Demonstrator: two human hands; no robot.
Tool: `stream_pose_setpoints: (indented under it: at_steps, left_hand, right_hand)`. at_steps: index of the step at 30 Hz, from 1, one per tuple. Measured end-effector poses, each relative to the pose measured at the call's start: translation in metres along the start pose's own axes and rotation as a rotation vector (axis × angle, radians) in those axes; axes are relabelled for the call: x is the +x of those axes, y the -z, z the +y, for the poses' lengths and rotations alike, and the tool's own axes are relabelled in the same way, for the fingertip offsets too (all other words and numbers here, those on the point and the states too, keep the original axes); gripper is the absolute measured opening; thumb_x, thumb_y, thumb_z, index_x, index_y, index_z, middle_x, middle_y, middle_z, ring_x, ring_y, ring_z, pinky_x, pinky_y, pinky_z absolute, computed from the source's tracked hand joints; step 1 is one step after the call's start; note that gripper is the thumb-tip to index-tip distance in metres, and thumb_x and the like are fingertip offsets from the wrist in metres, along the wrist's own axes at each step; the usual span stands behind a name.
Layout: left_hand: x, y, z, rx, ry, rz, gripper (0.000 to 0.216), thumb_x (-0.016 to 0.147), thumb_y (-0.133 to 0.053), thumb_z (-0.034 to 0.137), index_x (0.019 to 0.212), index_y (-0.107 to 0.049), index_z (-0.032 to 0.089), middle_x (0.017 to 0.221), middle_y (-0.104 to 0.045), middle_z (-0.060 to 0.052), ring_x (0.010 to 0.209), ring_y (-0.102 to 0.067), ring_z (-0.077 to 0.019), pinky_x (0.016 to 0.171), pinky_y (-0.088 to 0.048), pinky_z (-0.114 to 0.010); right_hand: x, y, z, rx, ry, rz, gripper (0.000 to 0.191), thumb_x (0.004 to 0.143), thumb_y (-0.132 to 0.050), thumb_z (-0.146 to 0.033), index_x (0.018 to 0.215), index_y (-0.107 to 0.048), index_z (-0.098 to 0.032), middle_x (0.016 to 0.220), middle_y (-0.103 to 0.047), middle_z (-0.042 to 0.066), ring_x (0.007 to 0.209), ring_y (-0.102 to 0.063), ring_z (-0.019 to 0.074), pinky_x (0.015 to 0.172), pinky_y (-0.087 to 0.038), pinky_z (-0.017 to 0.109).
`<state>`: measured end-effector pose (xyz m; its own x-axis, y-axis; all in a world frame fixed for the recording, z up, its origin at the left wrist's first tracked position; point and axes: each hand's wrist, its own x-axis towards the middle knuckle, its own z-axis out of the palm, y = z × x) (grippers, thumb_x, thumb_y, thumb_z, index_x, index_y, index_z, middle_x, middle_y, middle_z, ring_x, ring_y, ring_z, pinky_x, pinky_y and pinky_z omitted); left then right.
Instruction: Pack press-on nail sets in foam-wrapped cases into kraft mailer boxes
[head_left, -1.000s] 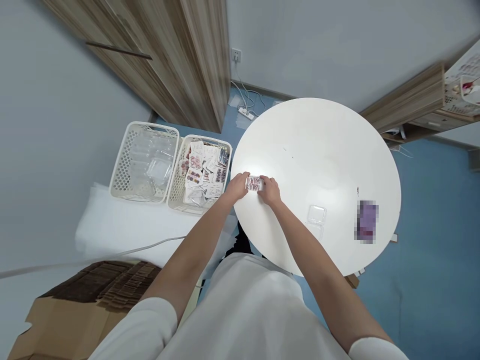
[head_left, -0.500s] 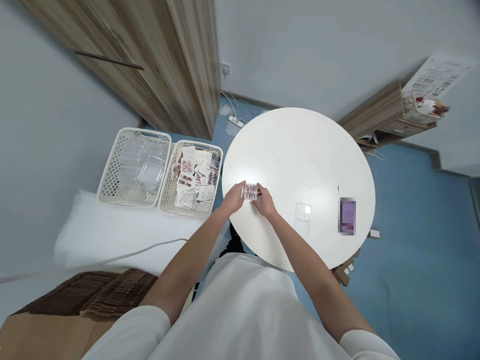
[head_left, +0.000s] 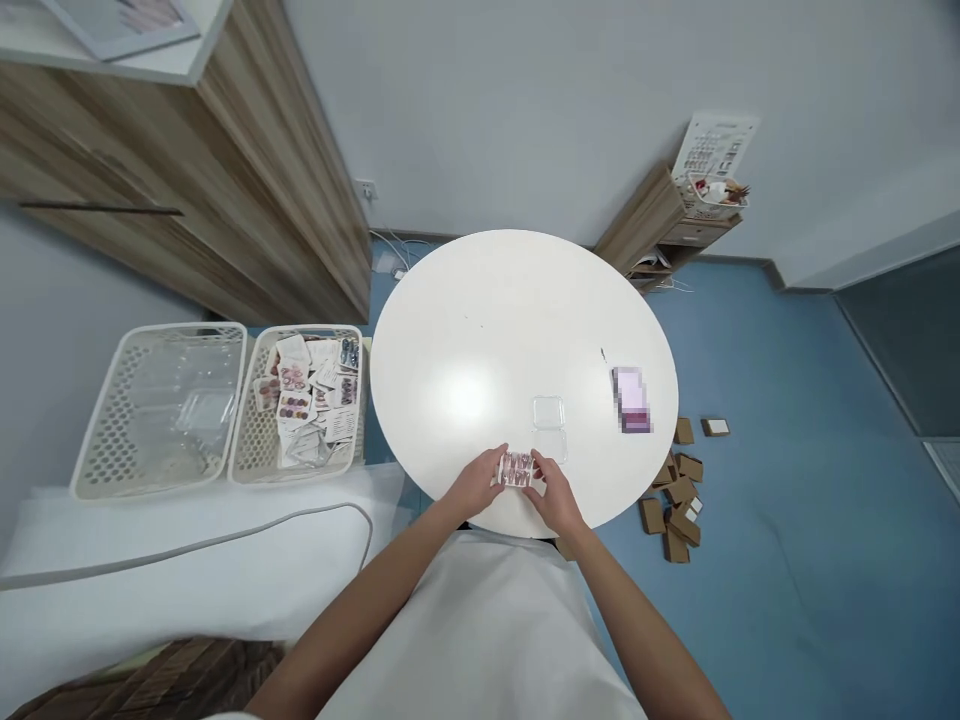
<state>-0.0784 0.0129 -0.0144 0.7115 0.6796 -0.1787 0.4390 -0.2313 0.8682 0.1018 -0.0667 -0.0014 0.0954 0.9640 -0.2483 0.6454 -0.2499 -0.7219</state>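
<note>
Both my hands grip one small clear packet of pink and red press-on nails (head_left: 517,469) over the near edge of the round white table (head_left: 480,330). My left hand (head_left: 478,484) pinches its left end, and my right hand (head_left: 555,496) pinches its right end. Just beyond the packet, an open clear plastic case (head_left: 549,422) lies on the table. To the right of the case sits a blurred purple object (head_left: 631,399).
Two white baskets stand left of the table: the nearer one (head_left: 306,400) holds several nail packets and cards, the farther one (head_left: 163,405) clear cases. Small brown boxes (head_left: 675,490) are scattered on the blue floor at right. A wooden cabinet (head_left: 180,200) rises at back left.
My hands have carried the nail packet from the table's left side to its near edge, close to the clear case. The view has swung to the right.
</note>
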Motion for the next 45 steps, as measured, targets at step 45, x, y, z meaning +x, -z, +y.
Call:
stream_pose_setpoints:
  at_steps: [45]
  left_hand:
    - [0.053,-0.082,0.049,-0.121,0.618,0.394,0.066,0.07,-0.061,0.022,0.13,-0.035,0.019,0.114,-0.05,-0.01,0.092,-0.052,-0.0179,0.084,-0.041,-0.032]
  right_hand:
    - [0.048,0.078,0.098,0.304,-0.02,-0.128,0.06,0.07,-0.054,-0.028,0.127,-0.034,-0.023,0.12,-0.049,0.008,0.1,-0.052,0.0194,0.086,-0.043,0.037]
